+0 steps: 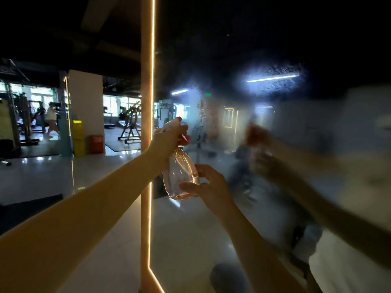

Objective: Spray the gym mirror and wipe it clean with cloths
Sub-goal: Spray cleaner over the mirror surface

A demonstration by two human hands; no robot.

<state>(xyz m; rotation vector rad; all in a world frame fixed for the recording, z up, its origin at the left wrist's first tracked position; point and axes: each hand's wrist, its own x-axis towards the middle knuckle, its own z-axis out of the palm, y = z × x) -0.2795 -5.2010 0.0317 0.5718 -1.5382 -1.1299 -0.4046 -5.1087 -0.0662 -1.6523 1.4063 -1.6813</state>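
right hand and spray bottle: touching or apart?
Touching. The head view shows the right hand cupping the lower body of the spray bottle, with the thumb across its front and the fingers curled behind it.

Setting: gym. Landmark: lit post (146, 81). Left of post: exercise machine (130, 125), treadmill (110, 122), rack (14, 115), glossy floor (42, 172), daylight windows (110, 102) behind. Right of post: large wall mirror (232, 218) reflecting ceiling tube lights (273, 78).
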